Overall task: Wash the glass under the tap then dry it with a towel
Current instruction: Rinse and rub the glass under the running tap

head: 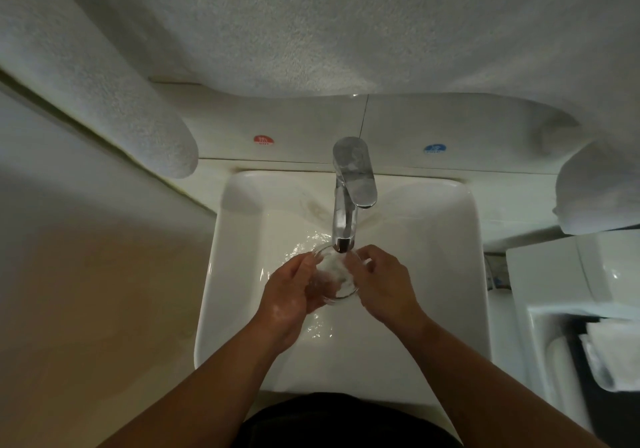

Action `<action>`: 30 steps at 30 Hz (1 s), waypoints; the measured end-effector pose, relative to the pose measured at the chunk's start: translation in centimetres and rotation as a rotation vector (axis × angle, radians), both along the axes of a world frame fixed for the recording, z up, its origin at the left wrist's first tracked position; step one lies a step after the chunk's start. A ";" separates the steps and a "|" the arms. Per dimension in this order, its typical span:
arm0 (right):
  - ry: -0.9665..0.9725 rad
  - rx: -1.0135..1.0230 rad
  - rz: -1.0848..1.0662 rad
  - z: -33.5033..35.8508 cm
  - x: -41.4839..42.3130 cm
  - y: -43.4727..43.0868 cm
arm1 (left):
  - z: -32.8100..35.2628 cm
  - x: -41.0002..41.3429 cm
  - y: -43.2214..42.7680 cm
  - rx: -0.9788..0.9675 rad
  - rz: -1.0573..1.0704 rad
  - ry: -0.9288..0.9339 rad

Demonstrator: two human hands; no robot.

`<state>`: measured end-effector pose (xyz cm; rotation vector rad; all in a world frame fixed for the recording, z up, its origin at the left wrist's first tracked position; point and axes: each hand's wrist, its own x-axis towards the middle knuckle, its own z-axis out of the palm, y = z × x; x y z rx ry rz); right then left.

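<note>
We hold the clear round drinking glass (332, 274) right under the spout of the chrome single-lever tap (348, 198), above the basin of the white ceramic sink (460, 274). Its open mouth seems to face up into the running water. Our left grip (291, 295) wraps the glass's left side with curled fingers. Our right grip (384, 284) pinches the rim on the right, fingertips close to the stream. To rinse well, we judge we should turn the glass slowly so the water sweeps the whole inner wall and rim. The left hold should be firm, since wet glass is slippery, and the rim must not knock the spout just above it. The white terry towel (311, 31) hangs above the sink for drying.
</note>
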<state>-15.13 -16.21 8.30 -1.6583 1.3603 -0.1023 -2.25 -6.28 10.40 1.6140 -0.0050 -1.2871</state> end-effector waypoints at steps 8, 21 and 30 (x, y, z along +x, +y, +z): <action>0.026 0.085 0.097 0.8 -0.2 0.3 | -0.2 -0.2 -0.1 -0.017 -0.025 0.002; 0.132 -0.056 0.074 0.1 -0.1 -0.1 | -0.2 -0.4 0.2 -0.052 -0.055 0.077; -0.120 0.127 0.063 -0.5 -0.9 1.3 | -0.9 0.0 0.0 0.058 -0.227 -0.273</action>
